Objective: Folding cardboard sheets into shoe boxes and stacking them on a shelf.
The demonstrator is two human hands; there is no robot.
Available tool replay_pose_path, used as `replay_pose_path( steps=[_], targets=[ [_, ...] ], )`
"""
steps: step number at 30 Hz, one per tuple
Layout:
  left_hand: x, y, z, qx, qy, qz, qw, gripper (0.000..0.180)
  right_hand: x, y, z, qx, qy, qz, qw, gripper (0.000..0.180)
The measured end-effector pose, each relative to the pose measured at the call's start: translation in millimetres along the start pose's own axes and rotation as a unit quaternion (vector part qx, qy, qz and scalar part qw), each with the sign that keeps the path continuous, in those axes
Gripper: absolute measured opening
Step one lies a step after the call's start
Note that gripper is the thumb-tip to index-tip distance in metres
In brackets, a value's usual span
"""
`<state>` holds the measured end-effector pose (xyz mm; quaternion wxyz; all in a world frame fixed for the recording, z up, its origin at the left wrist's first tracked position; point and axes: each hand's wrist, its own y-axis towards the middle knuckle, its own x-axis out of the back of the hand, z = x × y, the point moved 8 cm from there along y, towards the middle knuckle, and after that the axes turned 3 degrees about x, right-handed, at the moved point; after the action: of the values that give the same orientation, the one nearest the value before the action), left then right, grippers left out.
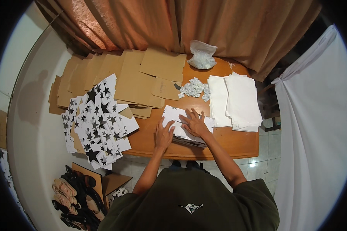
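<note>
Your left hand (164, 134) lies flat, palm down and fingers spread, on the left part of the white sheet (183, 122) that tops a small stack at the near edge of the wooden table (235, 142); it grips nothing. Your right hand (194, 123) presses the same sheet just to the right of the left hand, fingers fanned open and pointing away from you, likewise holding nothing; the two hands are close together, nearly touching at the thumbs. The sheet sits at the middle of the table's near edge, directly in front of your body, with darker printed sheets showing under its near right corner. To the right of this sheet, and touching it, rest two overlapping stacks of plain white paper (241, 102). Behind the sheet lies a small heap of crumpled paper scraps (194, 88), and further back, near the curtain (173, 23), a clear plastic bag (202, 54). To the left of the sheet, flat brown cardboard pieces (142, 77) cover the far left of the table, and star-printed sheets (100, 123) in black, grey and white fan out over the table's left edge. Below those, on the floor, stands a row of shoes (73, 196)
</note>
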<state>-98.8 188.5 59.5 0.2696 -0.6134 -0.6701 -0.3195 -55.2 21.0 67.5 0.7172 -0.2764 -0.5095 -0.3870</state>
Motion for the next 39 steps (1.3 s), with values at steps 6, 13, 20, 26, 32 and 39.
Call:
replay_pose_path(
  steps=[6, 13, 20, 26, 32, 39],
  targets=[
    [6.2, 15.5, 19.7, 0.085, -0.105, -0.011, 0.991, 0.078, 46.8, -85.9, -60.9, -0.286, 0.111, -0.241, 0.921, 0.072],
    [-12.7, 32.6, 45.4, 0.160, -0.139, 0.107, 0.971, 0.091, -19.8, -116.6, -107.1, -0.341, 0.342, -0.186, 0.856, 0.059],
    [90.2, 41.1, -32.1, 0.076, -0.085, -0.070, 0.991, 0.089, 86.6, -100.5, -71.3, -0.260, 0.394, -0.292, 0.831, 0.055],
    [113.8, 54.5, -43.7, -0.069, -0.415, -0.079, 0.904, 0.090, 114.0, -95.8, -94.3, -0.201, 0.549, -0.422, 0.693, 0.042],
    [56.9, 43.1, 12.7, 0.022, -0.424, 0.012, 0.905, 0.079, 67.6, -91.9, -100.3, -0.245, 0.531, -0.365, 0.725, 0.059],
    [6.5, -8.6, 63.8, 0.045, -0.369, 0.051, 0.927, 0.081, -8.7, -111.7, -104.1, -0.257, 0.538, -0.291, 0.748, 0.052]
  ],
)
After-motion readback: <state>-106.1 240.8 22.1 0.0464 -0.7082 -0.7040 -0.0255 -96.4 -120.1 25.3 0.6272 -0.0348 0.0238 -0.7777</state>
